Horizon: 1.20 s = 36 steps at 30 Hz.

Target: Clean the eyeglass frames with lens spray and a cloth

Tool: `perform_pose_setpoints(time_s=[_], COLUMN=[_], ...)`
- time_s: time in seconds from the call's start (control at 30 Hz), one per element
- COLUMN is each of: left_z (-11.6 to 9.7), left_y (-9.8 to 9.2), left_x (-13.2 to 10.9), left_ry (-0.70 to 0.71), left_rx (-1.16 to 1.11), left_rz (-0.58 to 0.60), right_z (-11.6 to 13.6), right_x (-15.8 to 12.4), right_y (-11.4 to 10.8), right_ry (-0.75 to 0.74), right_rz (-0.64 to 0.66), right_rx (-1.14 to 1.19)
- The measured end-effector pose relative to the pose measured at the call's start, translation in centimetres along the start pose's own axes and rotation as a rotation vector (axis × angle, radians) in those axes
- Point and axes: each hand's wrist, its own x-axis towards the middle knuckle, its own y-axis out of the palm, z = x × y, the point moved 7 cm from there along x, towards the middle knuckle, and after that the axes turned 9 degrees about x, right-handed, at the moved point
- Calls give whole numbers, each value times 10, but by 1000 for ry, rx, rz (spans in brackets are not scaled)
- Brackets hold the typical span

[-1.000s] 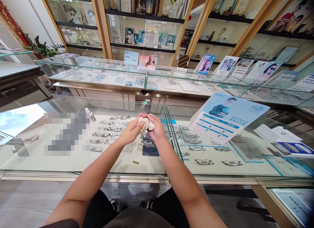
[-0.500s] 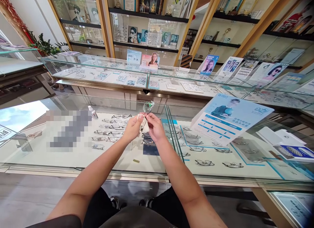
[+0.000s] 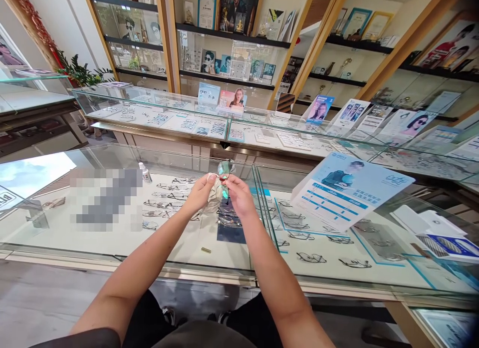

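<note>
Above the glass display counter (image 3: 183,268), both hands are close together around one pair of eyeglasses (image 3: 225,169), whose lenses reflect green. Between the fingers of my left hand (image 3: 201,192) is a pale cleaning cloth (image 3: 213,200), closed in a pinch and hanging down beside the lower lens. My right hand (image 3: 240,194) pinches the glasses' frame near the middle from the right side. The fingertips partly hide the frame. Below the hands, rows of eyeglasses (image 3: 166,213) lie under the glass.
A small white bottle (image 3: 144,173) stands left of the hands. On the right are a blue-and-white leaflet stand (image 3: 352,188) and an open white box (image 3: 436,223). A small gold-coloured piece (image 3: 205,249) lies nearer me. Another glass showcase (image 3: 157,108) runs behind.
My hands have moved slightly apart, and the cloth now hangs lower and looser from my left hand. Both lenses of the glasses show now; earlier the cloth covered the lower one.
</note>
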Motion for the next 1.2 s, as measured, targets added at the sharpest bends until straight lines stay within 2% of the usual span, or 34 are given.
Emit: perform_pose_setpoints(time_s=[0.2,0.4,0.7,0.9,1.1,1.2], left_z=[-4,-3,18,25,12,7], left_y=[-1,-7,-14,-18,-13,-15], left_x=[0,1,4,10,10,10], left_ry=[41,-6,-178,-217,-150,-100], left_rx=[54,23,-208,-290,-252,-233], left_rz=[-9,-58,-111,-112,-26,-23], right_z=[-1,1,-4,-11,-14,-12], right_x=[-2,-1,-2,-1,-2,-3], right_y=[5,3,3,2,6,7], right_ry=[-12,-20,45,103,112,118], right_rz=[39,29,40,78,115,116], right_rx=[-63,-73,-86,-144,-174,-159])
